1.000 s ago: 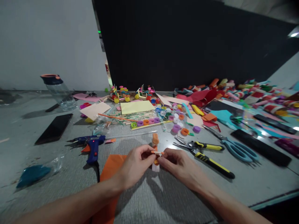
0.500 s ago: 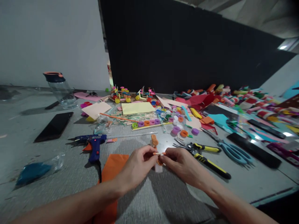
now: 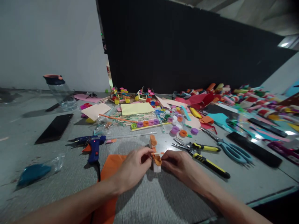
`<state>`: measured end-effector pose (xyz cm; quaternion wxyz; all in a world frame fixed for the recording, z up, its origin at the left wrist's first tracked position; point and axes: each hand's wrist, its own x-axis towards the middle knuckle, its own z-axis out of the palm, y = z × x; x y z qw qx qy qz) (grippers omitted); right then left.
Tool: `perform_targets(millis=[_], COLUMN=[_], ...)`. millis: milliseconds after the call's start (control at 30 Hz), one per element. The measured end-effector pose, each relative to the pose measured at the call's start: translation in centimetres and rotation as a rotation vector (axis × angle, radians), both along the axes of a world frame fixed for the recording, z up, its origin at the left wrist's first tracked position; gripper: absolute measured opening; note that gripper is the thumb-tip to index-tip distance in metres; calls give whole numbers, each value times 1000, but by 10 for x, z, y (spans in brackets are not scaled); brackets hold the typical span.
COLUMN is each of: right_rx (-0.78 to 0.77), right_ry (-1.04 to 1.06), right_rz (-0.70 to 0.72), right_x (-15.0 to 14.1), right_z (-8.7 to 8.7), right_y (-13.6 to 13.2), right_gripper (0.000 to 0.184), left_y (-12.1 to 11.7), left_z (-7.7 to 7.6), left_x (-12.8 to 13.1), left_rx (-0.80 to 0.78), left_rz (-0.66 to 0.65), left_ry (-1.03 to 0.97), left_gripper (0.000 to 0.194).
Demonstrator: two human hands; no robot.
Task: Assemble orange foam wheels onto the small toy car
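My left hand (image 3: 133, 168) and my right hand (image 3: 177, 165) meet over the grey table, fingers pinched on the two ends of a short orange-tipped stick (image 3: 157, 153). Under the stick hangs a small orange paper piece (image 3: 158, 160) above a white block (image 3: 157, 168). Just beyond stands another small orange piece (image 3: 153, 140). An orange paper sheet (image 3: 109, 168) lies under my left wrist.
A blue glue gun (image 3: 93, 146) lies at left, with a black phone (image 3: 54, 127) and a clear jar (image 3: 61, 93) farther left. Yellow-handled pliers (image 3: 205, 158) and blue scissors (image 3: 233, 151) lie at right. Bottle caps, sticks and coloured paper crowd the back.
Both hands have shifted slightly while keeping the stick pinched; the orange piece beneath it now shows more clearly. The camera view has drifted a little.
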<state>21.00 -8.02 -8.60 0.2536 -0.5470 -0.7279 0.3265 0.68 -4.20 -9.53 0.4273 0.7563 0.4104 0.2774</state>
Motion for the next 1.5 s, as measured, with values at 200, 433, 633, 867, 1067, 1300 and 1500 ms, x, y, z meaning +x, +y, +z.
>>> perform_targets(millis=[200,433,633,867,1067,1300,1500], right_rx=[-53,-74,-75,317,775,900,953], right_ry=[54,33,54,-52,-344,-451,-427], right_rz=[-1,-9,90,-170,114,475,498], right_x=[2,-11,-13,19,21,-8,-12], right_z=[-7,-8,-3,12,28,27,17], right_y=[-2,-3,0,20,44,54,60], right_gripper=[8,8,21,18,30,14,17], left_y=[-1,-7,3,19,24,21,23], left_z=[12,10,0,3,3,-13,-20], left_x=[-10,-10,-12,-20,-19,-6,-4], left_rx=[67,46,46,131,315,438,469], left_rz=[-89,-65,-2,43,124,140,119], left_ry=[223,212,118,90,113,125,142], left_gripper=[15,38,27,24,33,22,22])
